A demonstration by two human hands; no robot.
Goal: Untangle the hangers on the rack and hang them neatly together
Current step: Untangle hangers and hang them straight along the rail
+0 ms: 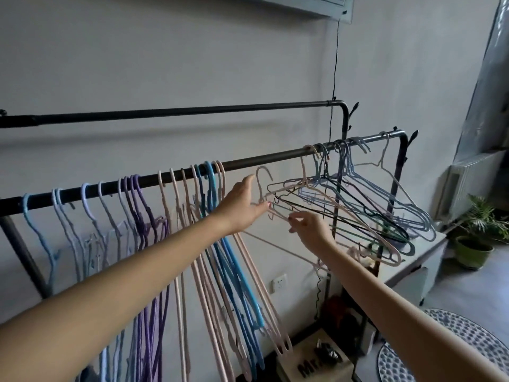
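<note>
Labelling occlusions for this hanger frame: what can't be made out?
Head view only:
- Tangled hangers: which wire belongs to which is lost in overlap.
- Left hand: fingertips hidden behind the pink hanger.
- Box lettering: cut off by a dark object.
- Rack: left end leaves the frame.

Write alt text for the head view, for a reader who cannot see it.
Both hands work a pink hanger off the rack: left hand holds its neck, right hand pinches its arm. Tangled hangers crowd the front rail on the right; sorted blue, purple and pink ones hang left.
</note>
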